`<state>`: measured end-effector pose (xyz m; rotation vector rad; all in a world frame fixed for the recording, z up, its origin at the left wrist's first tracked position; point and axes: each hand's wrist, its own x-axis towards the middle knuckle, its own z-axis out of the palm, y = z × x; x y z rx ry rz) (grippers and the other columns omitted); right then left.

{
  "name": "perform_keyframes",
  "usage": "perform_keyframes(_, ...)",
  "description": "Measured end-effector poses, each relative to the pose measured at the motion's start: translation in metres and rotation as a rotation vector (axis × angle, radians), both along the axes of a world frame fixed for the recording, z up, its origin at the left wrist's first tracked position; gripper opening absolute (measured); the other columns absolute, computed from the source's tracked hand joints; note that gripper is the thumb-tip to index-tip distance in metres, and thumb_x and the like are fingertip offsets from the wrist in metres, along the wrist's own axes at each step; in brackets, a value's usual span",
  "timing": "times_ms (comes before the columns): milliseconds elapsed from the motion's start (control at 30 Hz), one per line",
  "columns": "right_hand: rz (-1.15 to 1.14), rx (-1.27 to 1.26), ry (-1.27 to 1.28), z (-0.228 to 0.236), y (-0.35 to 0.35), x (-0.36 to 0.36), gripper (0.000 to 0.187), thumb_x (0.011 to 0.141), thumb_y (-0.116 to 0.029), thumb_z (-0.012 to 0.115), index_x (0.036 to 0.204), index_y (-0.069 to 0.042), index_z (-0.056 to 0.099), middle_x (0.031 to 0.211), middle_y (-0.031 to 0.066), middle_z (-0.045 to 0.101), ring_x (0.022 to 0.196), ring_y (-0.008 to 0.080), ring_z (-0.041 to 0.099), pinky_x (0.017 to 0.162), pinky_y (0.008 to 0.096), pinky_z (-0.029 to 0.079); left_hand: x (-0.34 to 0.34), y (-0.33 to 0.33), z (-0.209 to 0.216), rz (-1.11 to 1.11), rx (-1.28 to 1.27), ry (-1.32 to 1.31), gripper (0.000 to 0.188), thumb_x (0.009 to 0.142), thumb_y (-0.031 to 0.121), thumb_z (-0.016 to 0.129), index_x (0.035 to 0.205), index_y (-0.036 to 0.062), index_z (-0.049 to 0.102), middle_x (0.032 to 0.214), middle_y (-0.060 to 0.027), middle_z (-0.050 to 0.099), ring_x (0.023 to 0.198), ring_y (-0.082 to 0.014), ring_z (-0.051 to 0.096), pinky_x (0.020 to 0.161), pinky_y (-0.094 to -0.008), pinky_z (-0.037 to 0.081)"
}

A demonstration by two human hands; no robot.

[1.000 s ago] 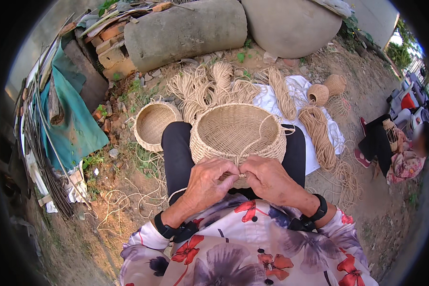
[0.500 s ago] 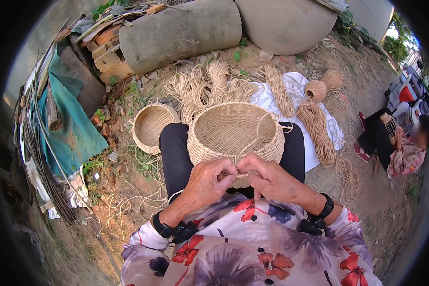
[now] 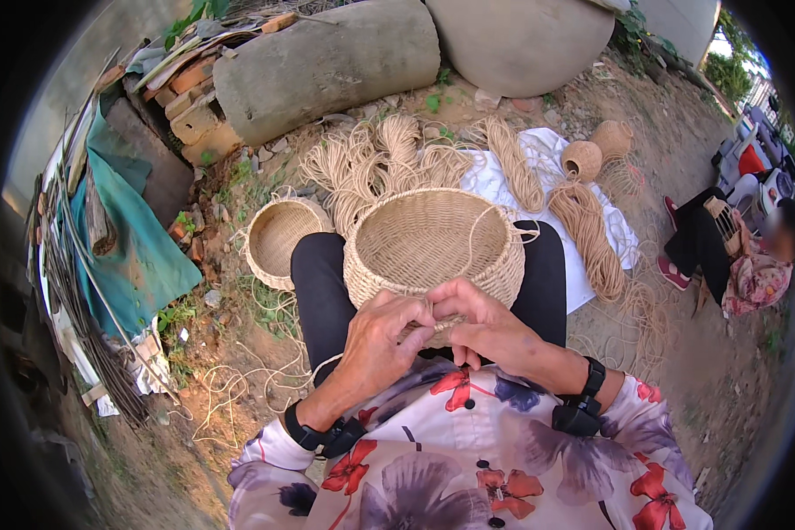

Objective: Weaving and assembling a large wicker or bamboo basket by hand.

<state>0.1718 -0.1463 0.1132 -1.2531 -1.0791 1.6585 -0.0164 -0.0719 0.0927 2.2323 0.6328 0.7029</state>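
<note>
A round woven basket (image 3: 506, 281) of tan cord rests in my lap between my knees, its mouth facing up. At its near rim my left hand (image 3: 382, 334) is closed, thumb and fingertips pinched together at the woven edge. Right beside it, my right hand (image 3: 490, 325) has its fingers bent and drawn together at the same edge. The fingertips of both hands nearly meet there. A thin strand of cord (image 3: 472, 243) loops up across the basket's mouth and runs down to the fingers. What exactly lies between the fingertips is partly hidden.
A smaller woven basket (image 3: 283, 238) stands left of my knee. Cord bundles (image 3: 401, 146) lie beyond the large basket. On a white cloth (image 3: 548, 146) are more cord and small woven pots (image 3: 583, 159). Loose cord trails on the ground. A person (image 3: 755, 265) sits at right.
Both hands stay at the near rim. The right hand's fingers have shifted slightly up and left, and a small gap shows below the fingertips. The whole view has tilted a little.
</note>
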Motion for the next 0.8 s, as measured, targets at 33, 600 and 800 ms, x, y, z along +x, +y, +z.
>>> perform_keyframes(33, -0.004, -0.002, 0.017, 0.001, 0.000, 0.000, 0.047, 0.086, -0.003, 0.050, 0.131, -0.002, 0.037, 0.119, 0.0162, 0.050, 0.065, 0.0100, 0.055, 0.049, 0.0208, 0.045, -0.001, -0.002, 0.004, 0.051, 0.064, -0.006, 0.018, 0.073, 0.005, 0.074, 0.087, 0.0057, 0.062, 0.089, -0.0058, 0.061, 0.086, -0.0227, 0.059, 0.075, -0.0351, 0.047)
perform_keyframes(600, -0.056, 0.010, 0.082, 0.004, -0.001, -0.003, 0.050, 0.083, 0.001, 0.051, 0.131, -0.006, 0.040, 0.115, 0.0122, 0.050, 0.064, 0.0084, 0.050, 0.054, 0.0229, 0.044, 0.001, 0.014, -0.009, 0.160, 0.465, 0.061, 0.024, 0.065, 0.007, 0.074, 0.088, 0.0108, 0.069, 0.092, -0.0064, 0.057, 0.087, -0.0266, 0.056, 0.076, -0.0383, 0.043)
perform_keyframes(800, -0.041, 0.032, 0.060, 0.003, -0.001, -0.003, 0.050, 0.082, 0.002, 0.051, 0.130, -0.006, 0.041, 0.115, 0.0130, 0.050, 0.064, 0.0089, 0.051, 0.056, 0.0227, 0.045, 0.002, 0.036, 0.002, 0.032, -0.119, 0.124, 0.011, 0.078, 0.013, 0.064, 0.086, 0.0071, 0.070, 0.076, -0.0087, 0.056, 0.069, -0.0219, 0.057, 0.062, -0.0340, 0.044)
